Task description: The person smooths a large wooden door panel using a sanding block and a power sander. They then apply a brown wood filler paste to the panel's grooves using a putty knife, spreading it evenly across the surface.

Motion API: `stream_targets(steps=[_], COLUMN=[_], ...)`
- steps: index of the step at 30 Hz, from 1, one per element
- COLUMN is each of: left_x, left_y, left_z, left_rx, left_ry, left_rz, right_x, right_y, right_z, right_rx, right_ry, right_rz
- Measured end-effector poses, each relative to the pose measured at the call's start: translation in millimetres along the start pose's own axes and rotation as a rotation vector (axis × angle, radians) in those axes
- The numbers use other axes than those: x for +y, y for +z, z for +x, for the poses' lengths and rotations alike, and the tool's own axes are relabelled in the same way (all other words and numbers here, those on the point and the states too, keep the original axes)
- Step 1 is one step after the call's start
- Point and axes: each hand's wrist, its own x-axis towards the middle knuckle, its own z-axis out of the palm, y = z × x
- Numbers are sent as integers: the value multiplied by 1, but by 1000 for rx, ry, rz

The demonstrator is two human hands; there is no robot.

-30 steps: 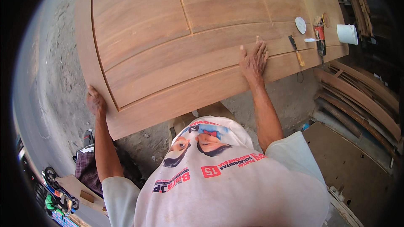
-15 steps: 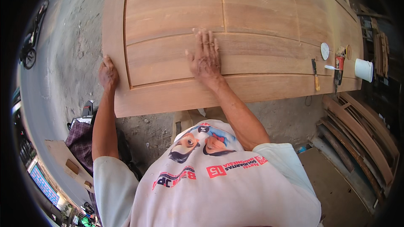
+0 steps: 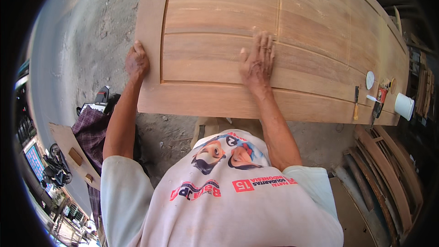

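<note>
Right hand (image 3: pixel 257 61) further left; cup (image 3: pixel 404 105), perhaps chisel (image 3: pixel 356 104) beyond.

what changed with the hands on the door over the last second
The right hand slid leftward along the wooden door, from near the tools at its right end toward the middle, still pressed flat and holding nothing. The left hand stayed gripping the door's left edge. The tools and the white cup stayed put.
</note>
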Motion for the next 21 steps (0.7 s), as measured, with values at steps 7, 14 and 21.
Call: stream_targets(steps=[7,14,21], left_x=[4,13,-5], left_y=[-5,-8,-7], left_z=[-4,-2,-3], left_rx=[39,-42,-86], left_ry=[-28,-73,-85], left_rz=[42,1,-34], right_x=[-14,-68,-124], right_y=[7,32,54], right_z=[13,32,8], right_rx=[-152,-76,-120], right_ry=[-85,-103,-292], right_rz=[-70,7,34])
